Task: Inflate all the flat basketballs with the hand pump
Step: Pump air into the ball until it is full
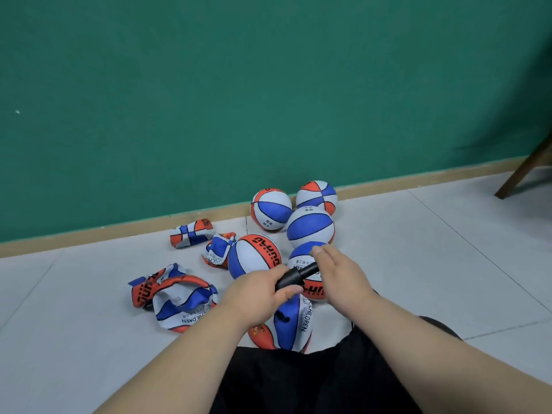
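One pump [294,277], barrel clamped in left fingers [265,276], tip under right fingers [324,255], hold unclear

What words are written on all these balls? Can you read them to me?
"CHILDREN" on the nearest flat basketball.
"CHILDREN" on the crumpled flat basketball at the left.
Big black brand letters on the middle round basketball: upside down, not surely readable.
Small print on the far round basketball: too small to read.

Green wall [209,85], wooden skirting [89,239], pale tiled floor [448,249].
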